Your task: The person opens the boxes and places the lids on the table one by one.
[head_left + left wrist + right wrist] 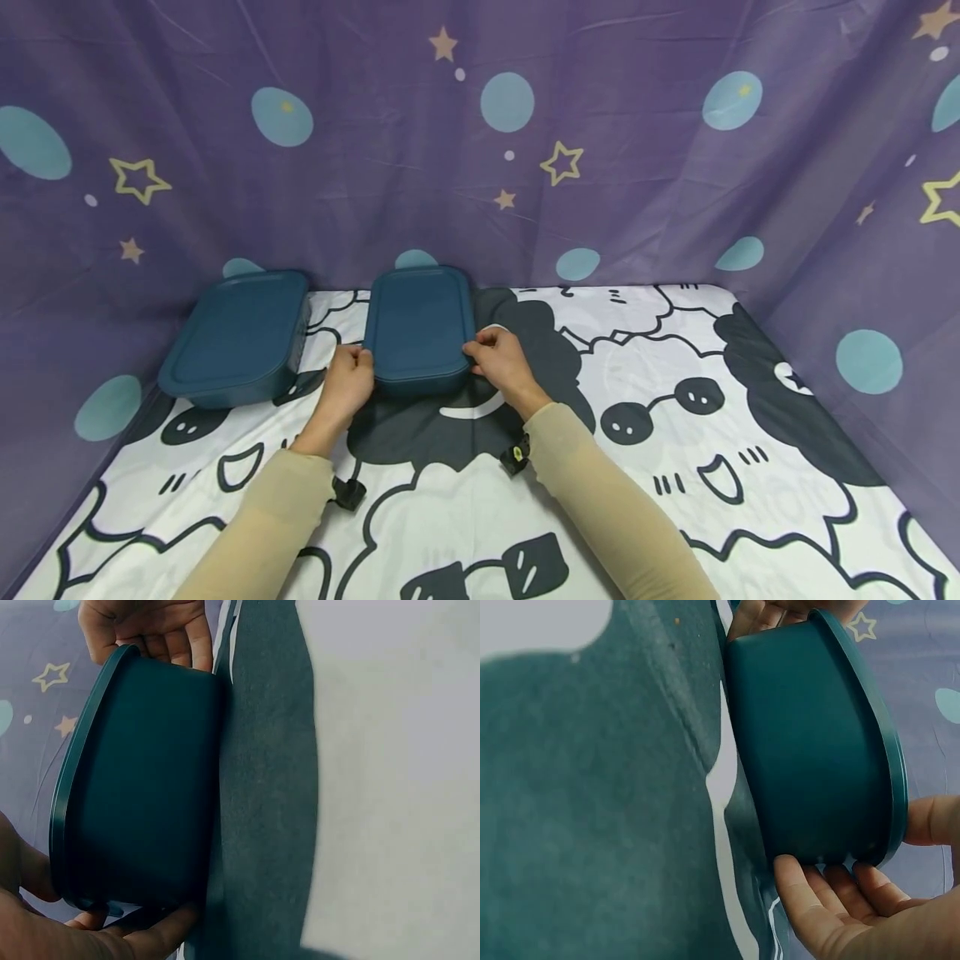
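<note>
A dark blue storage box [420,321] with a fitted lid rests on the patterned cloth near the back, its end wall [142,780] plain and smooth in both wrist views. My left hand [349,383] holds its left side close to the front corner. On the opposite side my right hand [498,360] grips it, thumb at the lid's rim and fingers [806,900] against the side wall. Parts of the left hand's fingers are hidden behind the box in the left wrist view.
To the left, a second dark blue lidded box [240,337] stands by the curtain. A purple curtain [630,200] with stars and dots surrounds the back and sides. The cloth [637,500] has cartoon sheep in black and white.
</note>
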Demonstrator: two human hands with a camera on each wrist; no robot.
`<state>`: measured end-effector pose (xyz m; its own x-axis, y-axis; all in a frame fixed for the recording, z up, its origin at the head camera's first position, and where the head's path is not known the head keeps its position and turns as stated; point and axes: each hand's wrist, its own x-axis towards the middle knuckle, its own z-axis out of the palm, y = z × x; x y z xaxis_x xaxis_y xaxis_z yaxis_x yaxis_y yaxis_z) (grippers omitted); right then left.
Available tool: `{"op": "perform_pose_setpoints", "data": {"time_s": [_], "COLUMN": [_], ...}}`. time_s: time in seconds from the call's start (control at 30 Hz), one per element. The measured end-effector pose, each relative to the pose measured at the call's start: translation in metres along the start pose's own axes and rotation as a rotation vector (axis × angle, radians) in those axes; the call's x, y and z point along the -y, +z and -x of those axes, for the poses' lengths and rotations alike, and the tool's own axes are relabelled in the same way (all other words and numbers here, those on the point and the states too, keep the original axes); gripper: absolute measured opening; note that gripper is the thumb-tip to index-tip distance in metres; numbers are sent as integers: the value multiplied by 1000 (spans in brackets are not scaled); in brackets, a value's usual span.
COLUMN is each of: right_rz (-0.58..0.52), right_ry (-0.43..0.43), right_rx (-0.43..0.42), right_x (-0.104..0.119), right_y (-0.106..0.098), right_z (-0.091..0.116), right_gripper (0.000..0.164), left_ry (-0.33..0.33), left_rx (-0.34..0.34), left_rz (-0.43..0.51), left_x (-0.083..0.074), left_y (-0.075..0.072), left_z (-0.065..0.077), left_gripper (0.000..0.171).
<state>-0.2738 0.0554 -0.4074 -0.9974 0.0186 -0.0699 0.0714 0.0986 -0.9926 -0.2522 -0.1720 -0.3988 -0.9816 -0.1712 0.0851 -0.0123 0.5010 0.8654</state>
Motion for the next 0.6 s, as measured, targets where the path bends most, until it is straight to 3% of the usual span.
{"op": "perform_pose_setpoints", "data": {"time_s": [0.6], "right_rz": [21], "right_ry": [17], "right_rx": [0], "right_x": [-1], "right_y": [-13], "right_z": [3], "right_gripper": [36], "left_ry": [5], "left_rx": [27], "left_rz": [26], "left_x": [-4], "left_y": [10], "left_z": [1], "left_gripper": [33]}}
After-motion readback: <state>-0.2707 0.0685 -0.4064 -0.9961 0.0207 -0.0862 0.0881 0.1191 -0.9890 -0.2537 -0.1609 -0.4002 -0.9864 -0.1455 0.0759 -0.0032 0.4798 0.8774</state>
